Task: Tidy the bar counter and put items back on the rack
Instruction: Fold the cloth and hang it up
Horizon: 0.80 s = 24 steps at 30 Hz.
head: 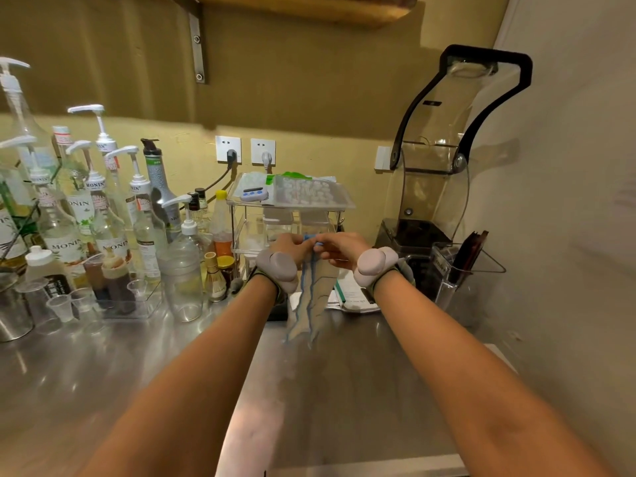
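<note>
A grey cloth (pixel 311 297) with blue edging hangs down over the steel counter (pixel 137 366), held up by its top edge. My left hand (pixel 292 246) and my right hand (pixel 339 247) pinch that top edge side by side, close together, just in front of a clear acrylic rack (pixel 241 228). Both wrists carry grey sensor bands. The rack's top holds a small timer (pixel 254 194) and plastic bags. The cloth's lower tip dangles just above the counter.
Many syrup pump bottles (pixel 103 208) crowd the left back of the counter, with small cups and a steel tin (pixel 13 311). A blender in a clear hood (pixel 433 173) stands at the right, with a clear jug (pixel 447 270) and papers (pixel 351 297) beside it.
</note>
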Each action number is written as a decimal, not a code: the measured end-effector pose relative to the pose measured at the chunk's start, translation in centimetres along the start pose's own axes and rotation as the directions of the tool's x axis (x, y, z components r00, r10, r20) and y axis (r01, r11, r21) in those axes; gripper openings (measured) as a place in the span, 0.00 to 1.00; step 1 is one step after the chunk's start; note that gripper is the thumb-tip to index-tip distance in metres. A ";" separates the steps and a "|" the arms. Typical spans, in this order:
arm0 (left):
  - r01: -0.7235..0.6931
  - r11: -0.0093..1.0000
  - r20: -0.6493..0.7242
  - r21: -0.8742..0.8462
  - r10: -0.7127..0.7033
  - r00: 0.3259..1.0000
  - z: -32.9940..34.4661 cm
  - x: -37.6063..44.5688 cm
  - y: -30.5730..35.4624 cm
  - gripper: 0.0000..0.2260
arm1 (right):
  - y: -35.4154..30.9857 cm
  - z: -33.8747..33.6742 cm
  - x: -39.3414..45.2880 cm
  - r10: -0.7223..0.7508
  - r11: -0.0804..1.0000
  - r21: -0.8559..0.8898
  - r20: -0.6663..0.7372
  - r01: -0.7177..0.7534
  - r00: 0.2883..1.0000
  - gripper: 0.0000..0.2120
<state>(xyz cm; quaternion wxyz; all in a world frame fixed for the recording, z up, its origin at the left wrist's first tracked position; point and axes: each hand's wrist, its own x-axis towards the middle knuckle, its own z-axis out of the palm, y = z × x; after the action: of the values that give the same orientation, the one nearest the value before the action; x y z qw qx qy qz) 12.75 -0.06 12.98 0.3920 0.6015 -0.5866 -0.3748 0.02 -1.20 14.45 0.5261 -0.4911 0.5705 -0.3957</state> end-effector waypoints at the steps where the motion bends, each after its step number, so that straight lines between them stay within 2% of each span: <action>1: -0.004 1.000 0.006 -0.012 0.004 1.000 0.0 0.0 0.0 0.11 | 0.0 0.0 -0.1 -0.002 1.000 0.013 0.006 0.002 1.000 0.08; 8: 0.074 0.991 0.062 -0.107 -0.068 0.996 0.5 -0.3 0.8 0.11 | -0.2 -0.1 -0.8 -0.003 0.999 0.040 0.021 0.002 1.000 0.08; 12: 0.113 0.971 0.063 -0.210 -0.102 0.993 0.6 -0.5 1.4 0.14 | -0.2 -0.1 -0.9 0.058 0.988 0.146 0.011 -0.059 0.998 0.12; 15: 0.059 0.985 0.105 -0.161 -0.042 0.994 0.8 -0.8 1.2 0.12 | -0.2 -0.4 -1.0 0.064 0.987 0.144 0.006 -0.064 0.998 0.11; 18: -0.038 0.994 0.116 -0.101 0.050 0.992 0.8 -0.8 0.7 0.05 | 0.0 -0.9 -0.9 0.029 0.997 0.067 -0.011 -0.028 1.000 0.12; 21: -0.076 0.992 0.021 -0.105 0.079 0.997 0.7 -0.6 0.2 0.04 | 0.2 -1.1 -0.4 0.007 0.997 0.083 -0.030 -0.005 1.000 0.13; 24: -0.051 0.993 -0.051 -0.110 0.045 0.998 0.6 0.0 -0.2 0.05 | 0.3 -1.4 -0.1 0.031 0.995 0.096 -0.043 -0.027 0.999 0.09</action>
<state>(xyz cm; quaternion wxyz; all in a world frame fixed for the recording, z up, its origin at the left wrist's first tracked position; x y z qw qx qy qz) 12.25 -0.03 12.58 0.4482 0.5733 -0.5693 -0.3826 -1.44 -1.15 14.37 0.5417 -0.4483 0.5696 -0.4257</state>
